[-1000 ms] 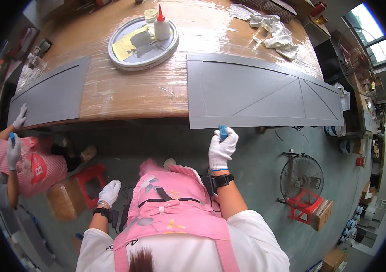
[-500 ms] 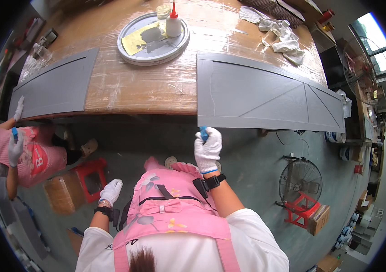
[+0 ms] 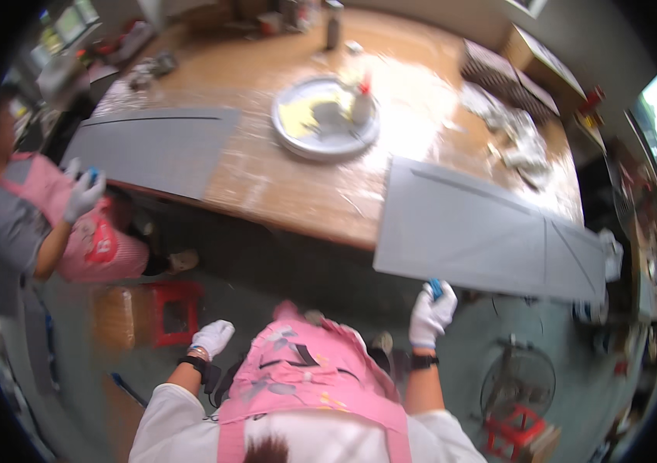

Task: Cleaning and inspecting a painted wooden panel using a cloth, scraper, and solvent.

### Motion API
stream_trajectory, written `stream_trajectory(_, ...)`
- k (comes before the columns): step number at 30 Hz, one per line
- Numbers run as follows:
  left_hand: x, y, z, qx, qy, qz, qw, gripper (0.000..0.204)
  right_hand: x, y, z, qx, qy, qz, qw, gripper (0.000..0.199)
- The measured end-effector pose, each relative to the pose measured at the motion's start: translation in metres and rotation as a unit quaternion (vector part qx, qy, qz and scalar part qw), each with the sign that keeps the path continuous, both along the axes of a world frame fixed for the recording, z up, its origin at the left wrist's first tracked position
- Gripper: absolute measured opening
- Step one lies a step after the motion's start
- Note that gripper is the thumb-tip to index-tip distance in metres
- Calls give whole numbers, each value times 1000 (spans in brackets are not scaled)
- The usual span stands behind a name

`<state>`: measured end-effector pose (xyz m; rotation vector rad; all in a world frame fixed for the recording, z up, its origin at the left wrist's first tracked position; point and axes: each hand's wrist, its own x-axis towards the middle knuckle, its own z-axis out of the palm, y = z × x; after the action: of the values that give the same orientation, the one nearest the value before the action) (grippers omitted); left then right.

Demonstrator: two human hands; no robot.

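My right hand (image 3: 432, 315), in a white glove, is closed round a small blue block (image 3: 436, 289). It is at the near edge of a long grey panel (image 3: 467, 231) with framed edges and slanting lines. The panel lies on the table and juts past its front edge. My left hand (image 3: 213, 337), also gloved, hangs over the floor beside my pink apron, away from the table. Its fingers are curled closed and nothing shows in them. Blur hides fine detail on the block and panel.
On the plastic-covered table (image 3: 267, 185) sits a round white lid (image 3: 328, 150) bearing yellow sandpaper-like sheet and a red-tipped bottle (image 3: 362, 106). White rags (image 3: 525, 143) lie far right. At left a co-worker (image 3: 43, 224) stands by another grey panel (image 3: 159, 147). A fan (image 3: 517, 382) and red stools stand on the floor.
My view has shifted, so the table sits lower and tilted. My right hand has moved right along the panel's near edge with the blue block. The co-worker's hand has left their panel.
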<state>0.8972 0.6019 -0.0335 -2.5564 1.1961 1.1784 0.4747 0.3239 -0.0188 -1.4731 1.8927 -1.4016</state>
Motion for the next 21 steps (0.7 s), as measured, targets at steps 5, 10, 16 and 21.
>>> stream_trajectory(5,-1,-14,-5,-38,10,-4,999,49,-29,2,9,-16,-61,61,996,30)
stream_trajectory(10,-27,44,-3,-42,7,133,990,50,7,0,53,96,-148,230,957,41)
stream_trajectory(16,-59,69,1,-37,-8,206,978,52,36,-25,63,77,-196,302,930,28)
stream_trajectory(21,-74,53,-11,-54,-27,191,980,51,9,-33,80,146,-225,323,907,32)
